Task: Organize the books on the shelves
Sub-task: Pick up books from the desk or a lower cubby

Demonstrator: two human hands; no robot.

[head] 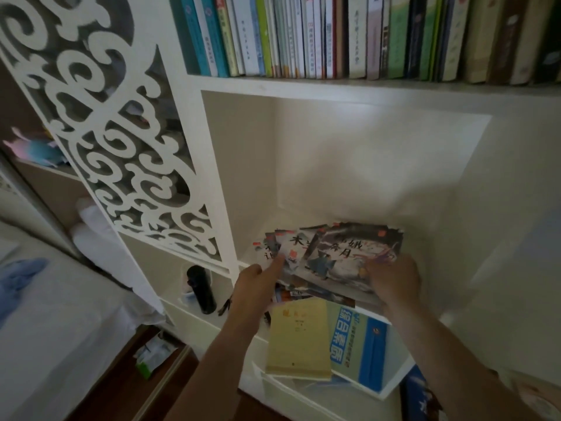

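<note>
open cubby [364, 165] above fanned picture books [343, 253]; bottle [202, 288] crowds left compartment.

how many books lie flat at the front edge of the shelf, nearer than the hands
2: a yellow book on the left, overhanging the edge, and a green-and-blue book beside it on the right, partly under it. More may be hidden beneath the fanned picture books.

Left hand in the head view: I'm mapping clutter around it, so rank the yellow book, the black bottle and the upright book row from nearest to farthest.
From the left hand:
1. Yellow book, just below and right, hanging over the shelf edge.
2. Black bottle, to the left, standing in the neighbouring compartment.
3. Upright book row, far above on the upper shelf.
</note>
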